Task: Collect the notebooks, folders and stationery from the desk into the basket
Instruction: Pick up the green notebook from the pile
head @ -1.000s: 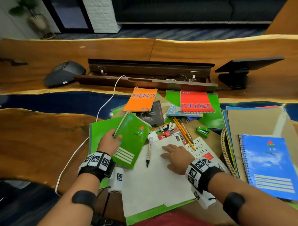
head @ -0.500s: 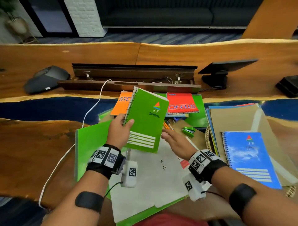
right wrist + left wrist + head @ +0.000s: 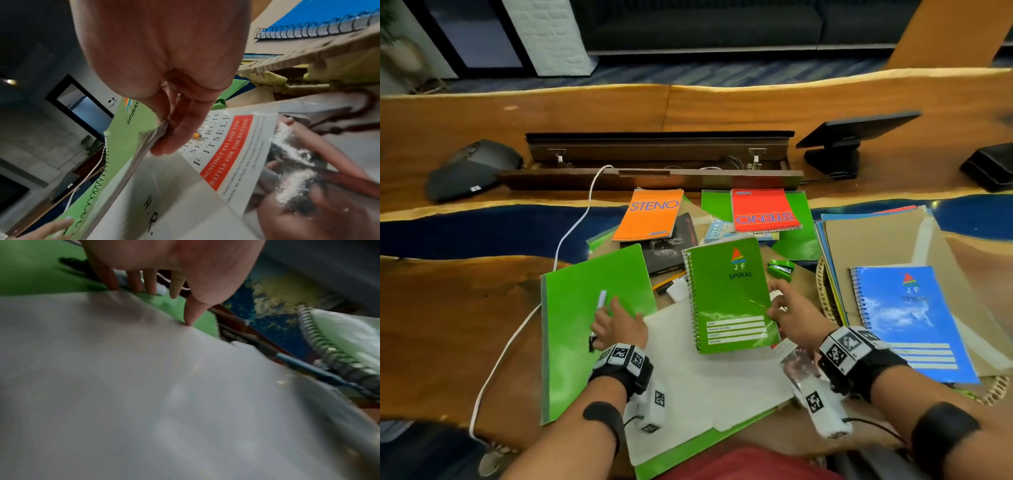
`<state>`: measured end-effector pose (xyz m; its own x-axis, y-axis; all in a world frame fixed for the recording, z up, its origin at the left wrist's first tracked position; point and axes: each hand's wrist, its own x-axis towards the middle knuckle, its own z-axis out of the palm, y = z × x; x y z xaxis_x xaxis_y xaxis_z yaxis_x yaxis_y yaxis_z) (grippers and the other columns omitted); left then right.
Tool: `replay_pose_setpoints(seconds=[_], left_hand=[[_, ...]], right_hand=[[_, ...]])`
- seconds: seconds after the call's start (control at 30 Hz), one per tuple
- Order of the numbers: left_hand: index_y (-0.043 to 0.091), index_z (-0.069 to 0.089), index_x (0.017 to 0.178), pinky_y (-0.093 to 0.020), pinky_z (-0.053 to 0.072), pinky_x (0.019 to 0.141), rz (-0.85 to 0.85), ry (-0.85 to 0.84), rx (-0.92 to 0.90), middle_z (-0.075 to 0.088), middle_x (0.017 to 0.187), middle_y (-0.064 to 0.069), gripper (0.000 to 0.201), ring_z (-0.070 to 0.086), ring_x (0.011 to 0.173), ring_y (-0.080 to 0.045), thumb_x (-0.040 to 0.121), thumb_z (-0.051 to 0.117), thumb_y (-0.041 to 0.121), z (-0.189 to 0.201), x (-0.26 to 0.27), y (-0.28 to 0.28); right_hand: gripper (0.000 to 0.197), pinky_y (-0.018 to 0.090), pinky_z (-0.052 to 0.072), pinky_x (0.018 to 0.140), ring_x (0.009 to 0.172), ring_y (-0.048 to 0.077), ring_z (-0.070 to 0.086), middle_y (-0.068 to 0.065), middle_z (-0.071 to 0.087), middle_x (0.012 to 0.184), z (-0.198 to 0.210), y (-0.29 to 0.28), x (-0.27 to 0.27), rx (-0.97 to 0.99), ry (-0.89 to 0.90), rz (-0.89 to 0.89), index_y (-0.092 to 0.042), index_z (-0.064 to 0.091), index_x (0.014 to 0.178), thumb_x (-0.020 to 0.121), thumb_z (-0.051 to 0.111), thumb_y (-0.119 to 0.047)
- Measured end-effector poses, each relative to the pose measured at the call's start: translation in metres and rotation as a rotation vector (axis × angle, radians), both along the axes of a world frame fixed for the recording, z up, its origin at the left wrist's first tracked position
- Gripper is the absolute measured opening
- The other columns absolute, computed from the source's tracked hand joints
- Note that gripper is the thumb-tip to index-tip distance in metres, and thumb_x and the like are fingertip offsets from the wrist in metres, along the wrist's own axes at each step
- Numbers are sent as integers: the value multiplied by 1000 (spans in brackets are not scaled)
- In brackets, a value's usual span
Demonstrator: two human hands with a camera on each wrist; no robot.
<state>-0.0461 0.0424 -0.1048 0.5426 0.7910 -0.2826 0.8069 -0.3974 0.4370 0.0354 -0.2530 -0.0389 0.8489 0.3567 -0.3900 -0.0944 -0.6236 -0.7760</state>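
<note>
My right hand (image 3: 774,303) pinches the right edge of a green spiral notebook (image 3: 726,291) and holds it tilted above the desk. The right wrist view shows thumb and fingers (image 3: 179,136) clamped on the notebook's page edge (image 3: 131,129). My left hand (image 3: 613,310) is down on a large green folder (image 3: 582,342), with straight fingers (image 3: 151,283) touching a pen (image 3: 602,298) that lies under it. The wicker basket (image 3: 822,291) at the right holds brown folders and a blue spiral notebook (image 3: 907,322).
Orange (image 3: 654,214) and red (image 3: 763,210) steno pads, a black book (image 3: 671,246), a green stapler (image 3: 780,268), pencils (image 3: 667,279) and a white folder (image 3: 715,383) lie on the desk. A white cable (image 3: 571,236) runs left. A monitor stand (image 3: 839,154) is behind.
The green notebook passed from my left hand to my right hand and shifted right. My left hand dropped onto the green folder and the pen.
</note>
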Motion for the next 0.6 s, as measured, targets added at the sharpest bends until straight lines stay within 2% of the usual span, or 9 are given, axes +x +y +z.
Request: replay_pose_setpoints(seconds=[0.1, 0.2, 0.27, 0.33, 0.4, 0.47, 0.6], left_hand=[[20, 39, 141, -55, 28, 107, -12, 38, 5, 30, 149, -13, 52, 27, 136, -34, 93, 58, 16, -9, -9, 12], [22, 46, 135, -51, 32, 101, 76, -47, 140, 38, 139, -15, 54, 36, 126, -36, 86, 60, 4, -5, -12, 34], [31, 45, 136, -50, 31, 98, 216, -57, 189, 37, 136, -14, 62, 37, 119, -36, 82, 63, 4, 1, -17, 69], [35, 43, 138, -52, 31, 101, 256, 23, 130, 36, 136, -15, 61, 37, 121, -38, 85, 59, 8, 2, -24, 108], [27, 48, 133, -54, 32, 105, 166, 131, 84, 41, 134, -17, 47, 40, 123, -40, 90, 53, 9, -2, -30, 137], [21, 56, 123, -52, 37, 103, 57, 195, 101, 47, 125, -18, 35, 47, 118, -40, 91, 51, 7, 0, -32, 150], [23, 62, 117, -49, 43, 94, -13, 129, 184, 54, 115, -15, 31, 54, 107, -39, 92, 52, 7, 11, -21, 141]], right_hand=[[31, 26, 48, 44, 56, 15, 52, 5, 50, 86, 3, 5, -1, 13, -2, 13, -18, 44, 120, 96, 50, 0], [31, 22, 44, 42, 54, 13, 50, 5, 52, 88, 5, 6, 1, -19, -37, 44, -20, 46, 121, 96, 52, -2], [30, 21, 44, 41, 55, 13, 50, 7, 52, 89, 6, 4, 0, -12, -42, 45, -21, 47, 119, 96, 52, -2], [30, 21, 44, 42, 55, 14, 50, 8, 55, 90, 7, -2, -1, -16, -56, 51, -23, 47, 116, 96, 52, -3], [30, 21, 42, 42, 52, 13, 50, 8, 56, 88, 8, -5, 0, -9, -63, 56, -24, 48, 116, 95, 53, -3], [29, 19, 42, 43, 53, 12, 52, 6, 56, 87, 7, -5, 3, -6, -69, 54, -22, 49, 117, 95, 53, -3], [30, 19, 43, 44, 58, 14, 53, 3, 55, 84, 2, 1, 7, -16, -113, 21, -21, 48, 119, 95, 52, -2]])
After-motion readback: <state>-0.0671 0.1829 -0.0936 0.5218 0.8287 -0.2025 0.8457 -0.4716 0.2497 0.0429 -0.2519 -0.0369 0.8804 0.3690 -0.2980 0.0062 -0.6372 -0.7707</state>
